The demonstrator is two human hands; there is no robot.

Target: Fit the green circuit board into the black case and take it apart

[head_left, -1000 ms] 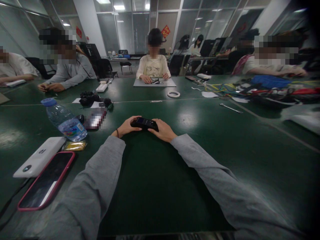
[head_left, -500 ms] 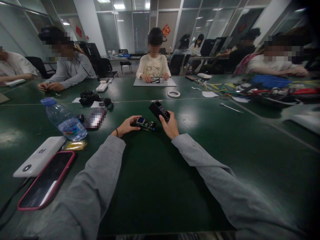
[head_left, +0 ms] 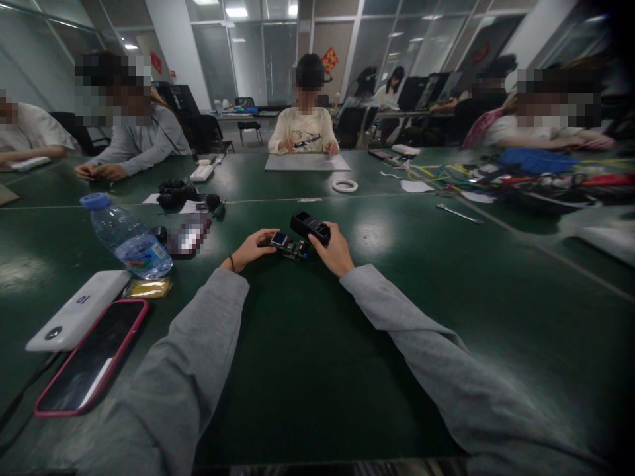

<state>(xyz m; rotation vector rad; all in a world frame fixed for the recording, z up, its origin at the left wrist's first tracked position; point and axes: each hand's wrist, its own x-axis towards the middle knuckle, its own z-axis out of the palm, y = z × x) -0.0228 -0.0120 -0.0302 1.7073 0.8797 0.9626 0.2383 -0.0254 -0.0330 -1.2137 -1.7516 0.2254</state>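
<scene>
Near the middle of the green table, my left hand [head_left: 253, 250] grips the left end of a small circuit board [head_left: 292, 248] with a little square screen. My right hand [head_left: 336, 250] holds a black rectangular case [head_left: 308, 226], thumb on its near side and fingers round its right end. The case is just above and behind the board's right part; whether the two touch I cannot tell. Openings show in the upper face of the case.
On the left stand a water bottle [head_left: 131, 238], a white power bank [head_left: 79, 311], a pink-edged phone [head_left: 94, 357] and a yellow packet [head_left: 147, 288]. Farther off are a tape roll [head_left: 344, 186], a wrench [head_left: 459, 213] and tangled cables [head_left: 536, 178]. A person [head_left: 303, 125] sits opposite.
My right hand has brought the black case lower and to the left, closer to the board, and turned it flatter. My left hand has barely moved. The person opposite has raised a dark object.
</scene>
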